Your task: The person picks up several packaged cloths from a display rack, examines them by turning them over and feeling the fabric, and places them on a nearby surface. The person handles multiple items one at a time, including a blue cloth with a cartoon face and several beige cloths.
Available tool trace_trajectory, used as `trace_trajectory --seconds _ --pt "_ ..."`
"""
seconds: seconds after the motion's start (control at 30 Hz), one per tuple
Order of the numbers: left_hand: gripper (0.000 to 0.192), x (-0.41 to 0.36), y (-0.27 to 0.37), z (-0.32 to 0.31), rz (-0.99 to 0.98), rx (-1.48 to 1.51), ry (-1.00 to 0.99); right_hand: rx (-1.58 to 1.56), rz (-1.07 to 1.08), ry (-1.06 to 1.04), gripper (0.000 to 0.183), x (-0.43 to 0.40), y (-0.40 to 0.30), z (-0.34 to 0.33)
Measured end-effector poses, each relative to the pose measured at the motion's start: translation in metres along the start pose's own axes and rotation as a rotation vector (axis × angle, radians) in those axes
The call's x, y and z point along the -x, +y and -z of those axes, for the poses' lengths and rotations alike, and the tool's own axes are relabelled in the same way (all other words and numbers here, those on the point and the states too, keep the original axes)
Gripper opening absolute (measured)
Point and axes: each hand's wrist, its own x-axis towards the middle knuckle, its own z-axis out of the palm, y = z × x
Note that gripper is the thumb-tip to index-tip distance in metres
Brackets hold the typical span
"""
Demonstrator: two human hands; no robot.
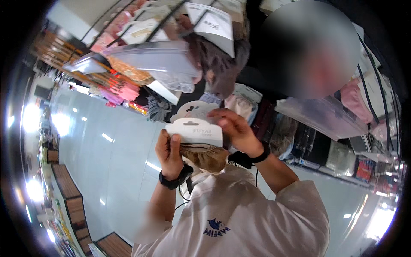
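In front of my chest, my left hand grips the left edge of a white header card with a hang slot and printed writing. A gathered brown fabric accessory hangs below this card; its exact kind is unclear. Just behind stands a second pale card with a scalloped top and a small dark print. My right hand has its thumb and index finger at the right edge of that rear card, pinching it. Whatever the rear card carries is mostly hidden. Dark bands circle both wrists.
Ahead, a display rack with dark metal hooks holds carded goods and a grey-brown furry item. Clear plastic trays jut out on both sides. Glossy tiled floor lies leftward, with wood-fronted shelving beyond.
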Motion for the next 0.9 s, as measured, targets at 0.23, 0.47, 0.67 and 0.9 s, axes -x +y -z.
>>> trace_trajectory --seconds 0.23,0.47,0.67,0.9 --pt "0.024 0.001 -0.029 0.001 0.049 0.296 -0.024 0.723 0.091 0.366 0.025 0.018 0.024 0.034" --pt "0.017 -0.028 -0.036 0.004 0.029 0.252 0.017 0.809 0.175 0.610 0.045 0.056 -0.029 0.084" --pt "0.016 -0.034 -0.032 -0.025 0.005 0.148 -0.017 0.753 0.200 0.759 0.044 0.116 -0.012 0.139" --pt "0.020 -0.007 -0.033 -0.088 -0.103 -0.173 -0.262 0.834 0.021 0.707 0.047 0.136 -0.016 0.113"
